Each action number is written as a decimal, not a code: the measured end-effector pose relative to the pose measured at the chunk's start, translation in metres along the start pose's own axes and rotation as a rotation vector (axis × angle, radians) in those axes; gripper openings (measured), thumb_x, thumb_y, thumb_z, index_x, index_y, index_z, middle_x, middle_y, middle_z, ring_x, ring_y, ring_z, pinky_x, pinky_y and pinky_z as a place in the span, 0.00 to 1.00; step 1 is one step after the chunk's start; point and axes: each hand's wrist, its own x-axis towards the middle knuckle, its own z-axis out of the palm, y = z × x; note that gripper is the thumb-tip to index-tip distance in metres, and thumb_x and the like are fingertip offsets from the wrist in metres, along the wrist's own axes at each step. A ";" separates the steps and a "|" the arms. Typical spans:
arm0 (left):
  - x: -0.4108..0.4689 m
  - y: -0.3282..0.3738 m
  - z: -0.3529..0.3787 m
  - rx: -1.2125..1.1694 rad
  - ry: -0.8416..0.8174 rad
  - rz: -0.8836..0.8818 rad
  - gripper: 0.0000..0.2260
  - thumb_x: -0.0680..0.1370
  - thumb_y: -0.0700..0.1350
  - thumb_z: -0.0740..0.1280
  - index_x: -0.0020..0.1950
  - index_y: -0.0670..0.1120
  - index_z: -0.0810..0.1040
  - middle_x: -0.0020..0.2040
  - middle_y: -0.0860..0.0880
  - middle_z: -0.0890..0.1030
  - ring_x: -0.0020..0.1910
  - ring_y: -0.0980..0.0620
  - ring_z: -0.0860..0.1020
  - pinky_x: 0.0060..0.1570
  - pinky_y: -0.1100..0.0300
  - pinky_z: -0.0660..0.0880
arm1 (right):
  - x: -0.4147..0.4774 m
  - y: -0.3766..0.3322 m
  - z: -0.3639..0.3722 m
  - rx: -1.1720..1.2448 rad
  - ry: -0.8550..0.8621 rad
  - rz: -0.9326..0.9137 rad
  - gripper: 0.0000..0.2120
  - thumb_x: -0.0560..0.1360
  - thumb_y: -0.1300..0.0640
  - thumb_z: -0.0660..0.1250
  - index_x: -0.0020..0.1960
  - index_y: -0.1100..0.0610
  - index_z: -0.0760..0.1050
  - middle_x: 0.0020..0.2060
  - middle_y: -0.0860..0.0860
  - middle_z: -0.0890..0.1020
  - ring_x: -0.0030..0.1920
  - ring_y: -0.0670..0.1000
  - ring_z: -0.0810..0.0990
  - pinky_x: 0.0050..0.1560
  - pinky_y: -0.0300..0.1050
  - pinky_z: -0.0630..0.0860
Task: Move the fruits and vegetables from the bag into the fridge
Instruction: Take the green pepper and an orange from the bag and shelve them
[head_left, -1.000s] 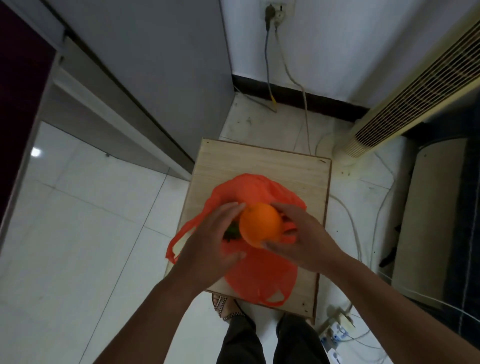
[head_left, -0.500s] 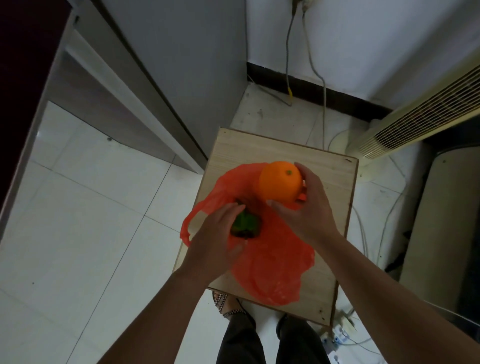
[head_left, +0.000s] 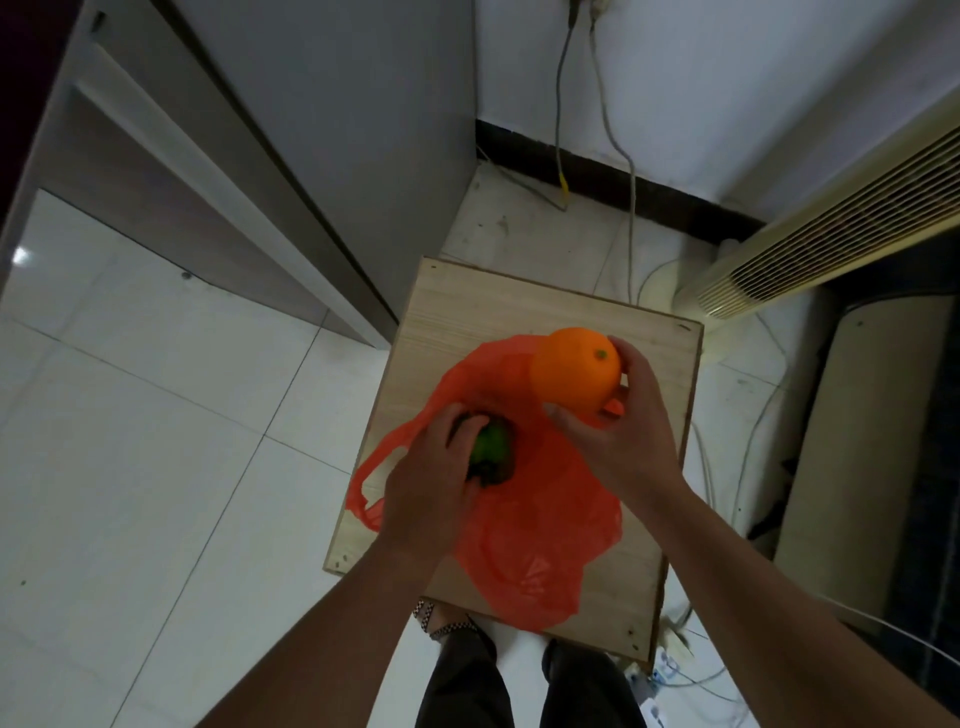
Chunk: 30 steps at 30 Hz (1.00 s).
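Right hand (head_left: 618, 441) has lifted orange (head_left: 574, 371) clear of bag (head_left: 535, 545), centre-right of frame, fingers curled round it. Left hand (head_left: 426, 488) now grips green vegetable (head_left: 491, 447) inside. Both likely fridge-bound next.

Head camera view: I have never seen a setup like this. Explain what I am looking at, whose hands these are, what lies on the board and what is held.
There is no machine here. A person wears one wide-angle camera on the head, so the single picture looks down past their own arms to their legs. The right hand grips an orange, held up over the far edge of the bag. The left hand curls round a dark green vegetable at the mouth of a red-orange plastic bag. The bag lies crumpled on a pale wooden board, which stands on the white tiled floor. The tall grey cabinet on the left may be the fridge, though I cannot be sure.
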 end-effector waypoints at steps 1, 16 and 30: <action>-0.002 -0.002 0.001 -0.002 0.008 0.016 0.30 0.70 0.43 0.73 0.70 0.49 0.66 0.70 0.49 0.66 0.64 0.48 0.71 0.53 0.62 0.70 | 0.000 0.000 0.000 0.006 0.002 0.005 0.41 0.65 0.47 0.76 0.71 0.46 0.58 0.67 0.47 0.66 0.60 0.50 0.73 0.52 0.46 0.77; -0.071 0.043 -0.067 -0.354 0.153 -0.160 0.28 0.69 0.46 0.75 0.67 0.52 0.69 0.68 0.57 0.69 0.64 0.52 0.71 0.55 0.53 0.76 | -0.053 -0.026 -0.035 -0.024 -0.141 0.014 0.40 0.64 0.50 0.77 0.70 0.46 0.59 0.63 0.47 0.66 0.61 0.51 0.72 0.56 0.52 0.77; -0.148 0.197 -0.149 -0.797 0.087 -0.322 0.17 0.72 0.49 0.72 0.59 0.56 0.74 0.59 0.51 0.75 0.59 0.53 0.73 0.51 0.60 0.72 | -0.178 -0.098 -0.207 -0.090 -0.311 -0.101 0.41 0.64 0.48 0.77 0.70 0.48 0.60 0.60 0.42 0.65 0.58 0.47 0.72 0.55 0.47 0.77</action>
